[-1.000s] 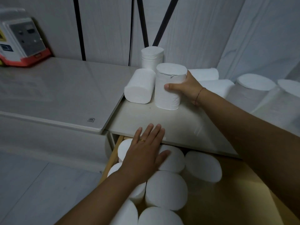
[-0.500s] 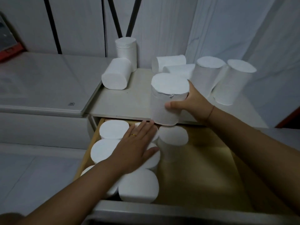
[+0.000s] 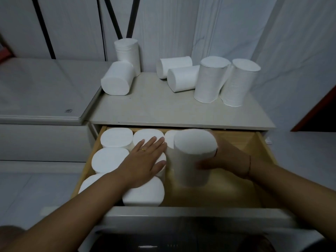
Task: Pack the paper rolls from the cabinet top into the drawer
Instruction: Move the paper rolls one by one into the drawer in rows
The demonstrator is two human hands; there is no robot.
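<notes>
On the cabinet top, six paper rolls stand or lie behind the open drawer, whose left half holds packed rolls on end. Just right of these, the right hand grips an upright roll, thumb in front and fingers behind. The left hand lies flat on the packed ones, fingers straight and together, wearing a ring.

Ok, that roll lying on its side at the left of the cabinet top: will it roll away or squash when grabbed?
The lying roll looks squashed to an oval, so it is probably soft and unlikely to roll far. Likely light too: the right hand holds a similar held roll alone.
</notes>
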